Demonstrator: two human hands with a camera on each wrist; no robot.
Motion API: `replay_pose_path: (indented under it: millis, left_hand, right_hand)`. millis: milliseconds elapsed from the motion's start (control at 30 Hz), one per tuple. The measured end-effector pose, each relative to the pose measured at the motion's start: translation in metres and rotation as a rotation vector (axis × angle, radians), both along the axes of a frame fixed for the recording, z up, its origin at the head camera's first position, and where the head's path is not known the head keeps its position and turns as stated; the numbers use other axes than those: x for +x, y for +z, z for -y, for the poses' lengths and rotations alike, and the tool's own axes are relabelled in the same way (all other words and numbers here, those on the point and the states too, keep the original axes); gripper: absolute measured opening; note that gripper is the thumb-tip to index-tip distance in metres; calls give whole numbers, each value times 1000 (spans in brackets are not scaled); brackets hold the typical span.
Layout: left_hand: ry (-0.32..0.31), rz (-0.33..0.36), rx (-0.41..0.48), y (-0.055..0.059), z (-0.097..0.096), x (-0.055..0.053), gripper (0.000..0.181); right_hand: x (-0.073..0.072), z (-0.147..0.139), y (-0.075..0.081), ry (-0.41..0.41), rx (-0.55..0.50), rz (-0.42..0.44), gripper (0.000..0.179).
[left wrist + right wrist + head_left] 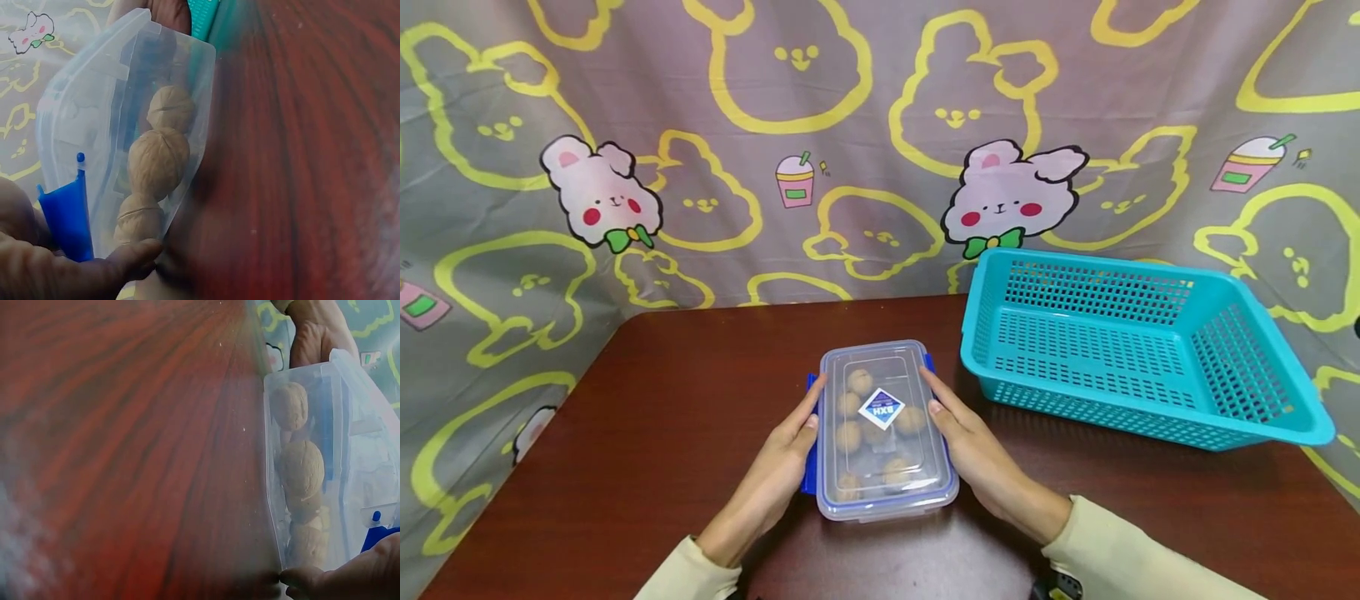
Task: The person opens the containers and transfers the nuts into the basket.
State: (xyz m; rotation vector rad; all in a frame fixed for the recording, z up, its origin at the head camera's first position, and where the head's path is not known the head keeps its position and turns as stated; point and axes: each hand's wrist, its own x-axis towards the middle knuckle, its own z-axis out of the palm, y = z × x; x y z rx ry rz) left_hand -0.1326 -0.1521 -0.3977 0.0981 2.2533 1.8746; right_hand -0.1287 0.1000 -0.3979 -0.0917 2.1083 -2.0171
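Now I've got the left hand (pixel 775 462) and right hand (pixel 992 458) gripping the clear box (pixel 928 458) from either side, presumably to steady its walnuts (pixel 848 437).

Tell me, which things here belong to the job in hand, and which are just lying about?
Part of the job:
clear lidded box
walnuts inside it
left hand and right hand, at its sides

Seemingly just around:
turquoise basket, touched by neither hand
cartoon-patterned curtain behind
brown table underneath

I'm getting a sharp, evenly lit head view, with sheen on the tabletop (pixel 880 562). My wrist feeds look hazy, softer.
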Motion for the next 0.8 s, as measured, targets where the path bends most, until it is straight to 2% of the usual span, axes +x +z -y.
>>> replay_pose_path:
  millis: [133, 233, 500, 800]
  left_hand:
    - [27, -9, -43, 3, 2, 0, 56]
    - [28, -7, -26, 5, 3, 0, 57]
    - [-12, -9, 54, 6, 1, -3, 59]
    - [-18, 24, 23, 5, -5, 2, 60]
  right_hand:
    - [0, 1, 0, 4, 8, -4, 53]
    - [0, 0, 1, 10, 10, -6, 53]
    - [-1, -1, 2, -1, 25, -9, 53]
    - [-2, -4, 1, 35, 14, 12, 53]
